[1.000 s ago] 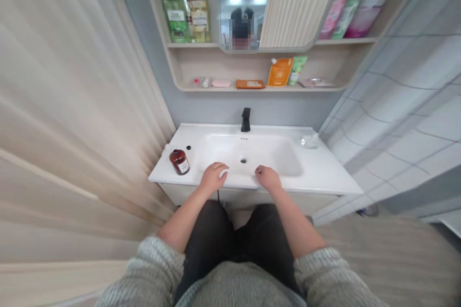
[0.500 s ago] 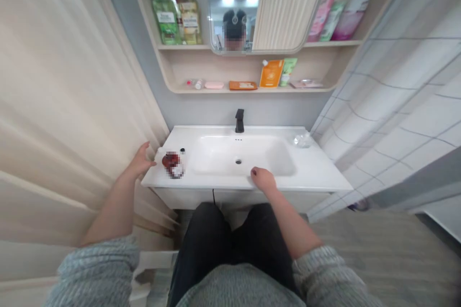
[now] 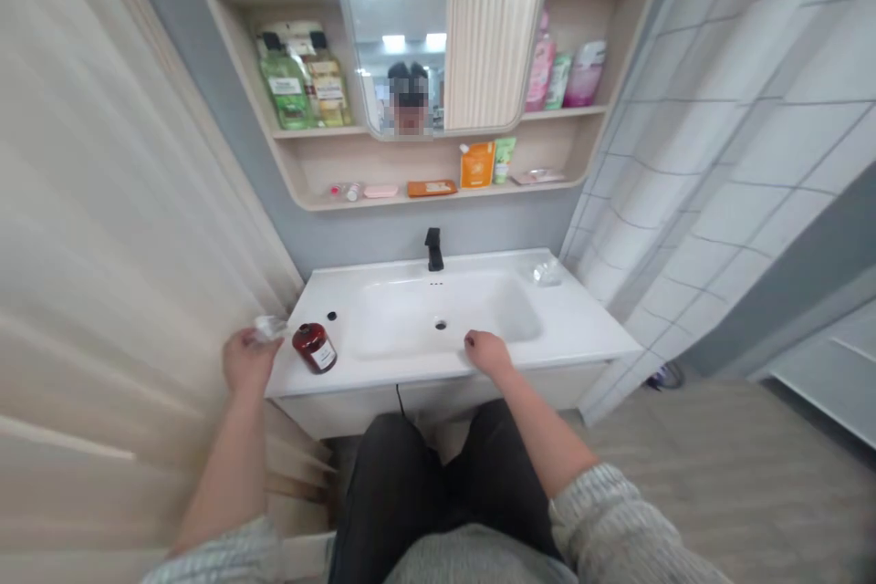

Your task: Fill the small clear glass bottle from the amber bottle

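My left hand [image 3: 247, 363] is at the left end of the white counter, its fingers closed around a clear plastic piece [image 3: 271, 327] whose exact kind I cannot make out. Just right of it stands a dark red-brown glass bottle [image 3: 315, 349] with a white label and no cap on its neck. Behind the bottle lies a small round black piece [image 3: 332, 316]. My right hand [image 3: 488, 353] is curled into a fist over the front rim of the basin. A dark spot shows at its curled fingers; what they hold, if anything, is hidden.
The white sink basin [image 3: 383, 351] has a black faucet [image 3: 433, 250] behind it. Crumpled clear plastic [image 3: 546, 273] lies at the counter's right back. Above is a shelf [image 3: 444, 197] with an orange pouch [image 3: 477, 165] and tubes. Curtains hang on the left [image 3: 137, 246] and right [image 3: 718, 155].
My left hand has closed on the clear plastic piece beside the bottle; before, it was open. The view has shifted, with the shelf lower and farther left. My right hand stays a fist.
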{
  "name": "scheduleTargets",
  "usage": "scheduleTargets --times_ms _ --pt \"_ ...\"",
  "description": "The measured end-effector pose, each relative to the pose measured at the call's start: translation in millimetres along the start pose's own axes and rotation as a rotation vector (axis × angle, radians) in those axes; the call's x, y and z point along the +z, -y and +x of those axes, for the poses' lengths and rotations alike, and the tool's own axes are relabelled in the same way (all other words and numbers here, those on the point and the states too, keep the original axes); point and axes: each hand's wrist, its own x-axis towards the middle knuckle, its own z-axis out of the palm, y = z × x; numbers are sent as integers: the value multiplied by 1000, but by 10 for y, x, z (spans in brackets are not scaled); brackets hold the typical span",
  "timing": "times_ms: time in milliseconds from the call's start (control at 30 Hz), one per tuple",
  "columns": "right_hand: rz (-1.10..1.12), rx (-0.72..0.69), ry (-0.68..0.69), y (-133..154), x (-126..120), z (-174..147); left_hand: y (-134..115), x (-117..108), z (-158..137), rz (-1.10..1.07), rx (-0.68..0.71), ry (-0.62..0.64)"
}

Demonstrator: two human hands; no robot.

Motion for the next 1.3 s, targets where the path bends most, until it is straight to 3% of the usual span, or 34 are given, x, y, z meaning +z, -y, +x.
scheduleTargets --times_ms 100,167,233,267,333,400,467,533,700,900,1033,1233,1300 --pt "135 -12 -27 -41 8 -24 -48 -214 -494 -233 -72 -334" --pt "309 -59 -103 -51 38 -98 -201 -289 -871 -393 -46 -339" --pt "540 -139 -175 -16 90 -243 -458 -278 -1263 -448 31 -197" --pt "667 -200 -178 23 121 -343 -616 -238 -1462 -462 99 -67" --pt "902 -366 -92 135 176 -580 -956 -101 -1854 -531 238 184" --pt "1074 -515 71 255 203 -823 -1271 80 -2220 -623 274 365" --pt "1190 -552 172 333 195 -1018 -1512 256 -2521 -685 257 497" --pt "1254 -509 160 335 158 -1136 -1664 389 -2718 -733 245 615" --pt "1261 -426 96 125 17 -1214 -1813 498 -2759 -865 238 826" --pt "1181 -509 127 81 -178 -1297 -1944 448 -2630 -869 261 966" --pt "1135 -499 108 181 -232 -1367 -1971 420 -2586 -847 228 923" --pt "1077 -505 18 388 -189 -1425 -1961 436 -2579 -795 229 650" --pt "1095 -486 15 412 -193 -1420 -1952 419 -2594 -860 242 683"
